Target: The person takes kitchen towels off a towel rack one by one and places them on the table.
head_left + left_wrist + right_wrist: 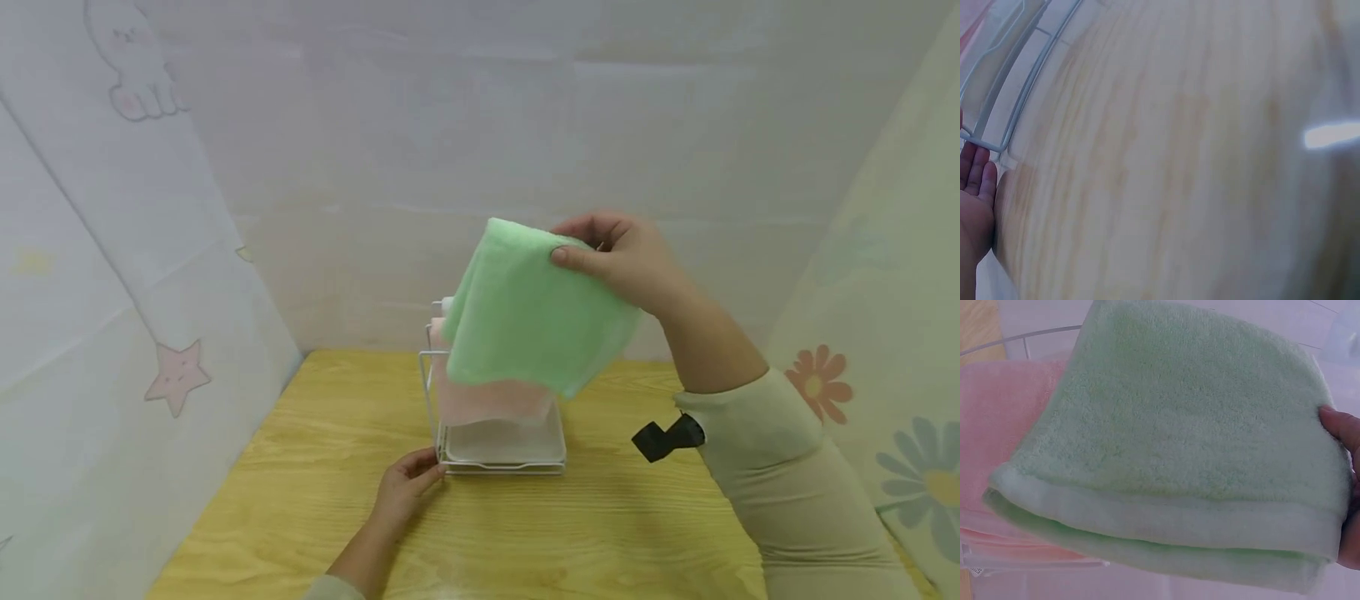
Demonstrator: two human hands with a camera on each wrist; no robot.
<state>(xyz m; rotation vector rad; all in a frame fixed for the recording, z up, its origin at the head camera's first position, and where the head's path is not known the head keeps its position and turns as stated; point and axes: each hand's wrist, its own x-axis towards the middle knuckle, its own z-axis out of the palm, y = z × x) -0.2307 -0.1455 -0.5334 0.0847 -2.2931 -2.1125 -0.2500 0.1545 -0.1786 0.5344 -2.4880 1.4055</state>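
right hand (pixel 630 262) pinches the folded green terry towel (pixel 528 321) at frame centre, above the white wire rack (pixel 498 454); left hand (pixel 405 483), fingers relaxed, steadies its base. a loose grip could drop the towel.

No readable text, label, brand or number on anything in view.

Beige sleeves (pixel 780 467) (black wrist clip (pixel 667 437))

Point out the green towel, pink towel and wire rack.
green towel (pixel 525 321), head view, middle of its folded face
pink towel (pixel 487 402), head view, strip below the green one
wire rack (pixel 427 392), head view, left upright
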